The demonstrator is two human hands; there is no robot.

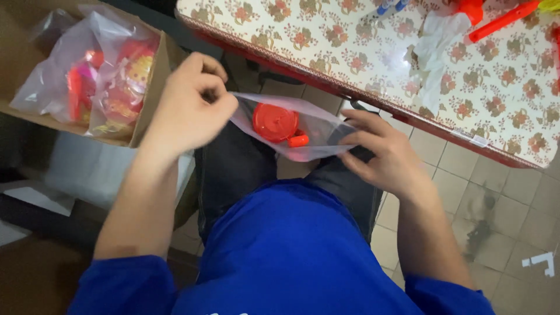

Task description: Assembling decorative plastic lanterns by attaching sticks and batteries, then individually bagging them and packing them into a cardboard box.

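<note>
A small clear plastic bag (pixel 315 125) is stretched over my lap between both hands. Inside it lies a round red plastic part (pixel 275 122) and a small orange-red piece (pixel 298 140). My left hand (pixel 185 105) pinches the bag's left end, fingers curled. At the bag's right end my right hand (pixel 382 154) holds the edge with thumb and fingers. I sit in a blue top and dark trousers.
A cardboard box (pixel 153 87) at my left holds clear bags of red and yellow toy parts (pixel 111 76). A table with a floral cloth (pixel 350 35) stands ahead, carrying crumpled clear plastic (pixel 434 49) and orange-red plastic pieces (pixel 501 20). Tiled floor (pixel 501 210) lies at the right.
</note>
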